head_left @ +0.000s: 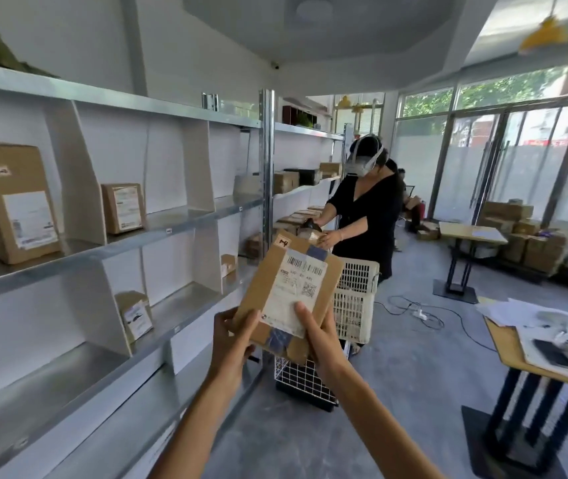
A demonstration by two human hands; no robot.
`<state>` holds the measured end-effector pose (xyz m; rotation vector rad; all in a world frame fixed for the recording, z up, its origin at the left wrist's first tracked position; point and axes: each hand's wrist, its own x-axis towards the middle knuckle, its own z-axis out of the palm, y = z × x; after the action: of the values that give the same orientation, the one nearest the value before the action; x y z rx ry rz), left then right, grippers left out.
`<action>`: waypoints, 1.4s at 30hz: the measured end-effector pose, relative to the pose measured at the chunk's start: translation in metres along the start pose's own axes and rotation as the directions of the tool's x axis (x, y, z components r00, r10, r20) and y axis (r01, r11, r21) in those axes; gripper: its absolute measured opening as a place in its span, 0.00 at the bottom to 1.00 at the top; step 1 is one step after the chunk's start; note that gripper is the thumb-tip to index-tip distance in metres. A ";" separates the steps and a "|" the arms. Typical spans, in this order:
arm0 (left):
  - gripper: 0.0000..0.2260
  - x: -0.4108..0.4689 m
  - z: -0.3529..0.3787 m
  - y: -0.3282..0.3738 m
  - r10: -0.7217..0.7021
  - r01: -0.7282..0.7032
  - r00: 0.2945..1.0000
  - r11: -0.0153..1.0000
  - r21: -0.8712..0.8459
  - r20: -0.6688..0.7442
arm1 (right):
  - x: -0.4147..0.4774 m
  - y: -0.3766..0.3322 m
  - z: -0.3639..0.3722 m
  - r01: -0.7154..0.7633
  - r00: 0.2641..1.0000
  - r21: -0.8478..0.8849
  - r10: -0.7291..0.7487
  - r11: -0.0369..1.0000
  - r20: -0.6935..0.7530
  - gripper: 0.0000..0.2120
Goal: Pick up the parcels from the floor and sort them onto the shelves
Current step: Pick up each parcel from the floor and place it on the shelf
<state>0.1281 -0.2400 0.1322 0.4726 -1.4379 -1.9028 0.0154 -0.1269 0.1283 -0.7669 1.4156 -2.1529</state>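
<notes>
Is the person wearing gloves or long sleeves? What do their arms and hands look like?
No gloves! The left hand and right hand are both bare. The left forearm and right forearm are bare too, right down to the bottom edge of the picture, so no sleeve shows. I can see no watch, bracelet or ring on them.

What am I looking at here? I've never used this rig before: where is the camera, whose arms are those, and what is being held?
There is no machine: the two arms belong to a person, and the single picture comes from a camera worn on their head, looking forward and down. The left grip and right grip, both bare hands, hold one flat cardboard parcel by its lower edge, label facing the camera. Metal shelves on the left carry a few upright parcels. Ahead, another person stands at a white basket.
</notes>
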 end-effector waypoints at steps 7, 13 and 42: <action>0.22 0.079 0.055 -0.007 0.009 -0.088 0.956 0.962 0.257 0.295 | 0.058 -0.024 -0.095 0.051 0.995 -0.128 -0.039 0.990 0.096 0.26; 0.17 0.140 0.073 -0.031 -0.025 -0.068 0.967 0.935 0.348 0.255 | 0.119 -0.016 -0.135 -0.044 0.987 -0.173 0.070 0.984 0.148 0.24; 0.18 0.592 0.074 -0.043 0.477 -0.371 0.878 0.726 0.579 -0.034 | 0.629 0.060 -0.078 0.290 0.932 -0.162 -0.240 0.943 0.273 0.20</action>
<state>-0.3433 -0.6046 0.1848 0.5079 -1.7912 -1.0235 -0.5012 -0.4966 0.1752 -1.3272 1.4757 -2.0300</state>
